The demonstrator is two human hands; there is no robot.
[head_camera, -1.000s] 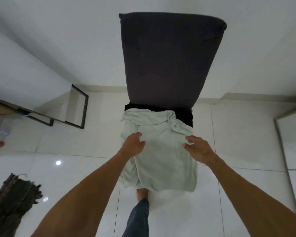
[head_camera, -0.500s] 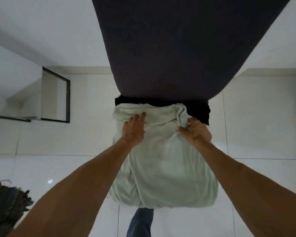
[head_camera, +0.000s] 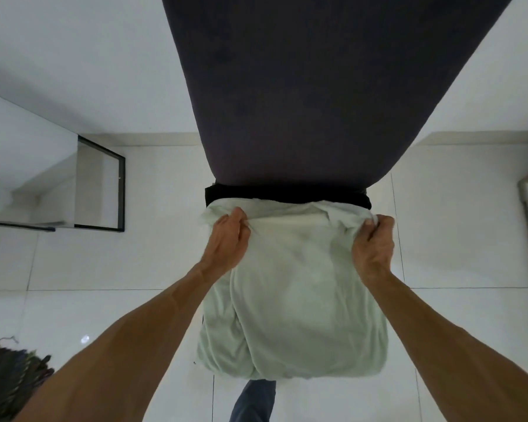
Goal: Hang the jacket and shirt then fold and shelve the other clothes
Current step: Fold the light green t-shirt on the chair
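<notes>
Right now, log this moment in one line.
pale green garment: draped on chair seat | left hand: grips far edge | right hand: grips far edge

Glossy white tile floor (head_camera: 104, 315), white wall (head_camera: 89, 56), black-framed panel (head_camera: 101, 184) left.

Dark upholstered chair (head_camera: 317, 86) at the middle of the frame, backrest filling the upper centre, seat almost wholly covered. Directly on the seat: a black cloth (head_camera: 287, 193), showing only as a strip just under the backrest, and a pale green garment (head_camera: 296, 300), bunched and creased, overlapping that strip and reaching to the lower centre, the seat's front edge hidden beneath it. Beneath and around, a glossy white tiled floor (head_camera: 454, 239). Standing on it at the left, a black-framed panel (head_camera: 101, 184) (a mirror, by the reflection), against the wall. Lying at the lower left corner, a dark fringed rug (head_camera: 9, 382), cut off by the frame edge.
</notes>
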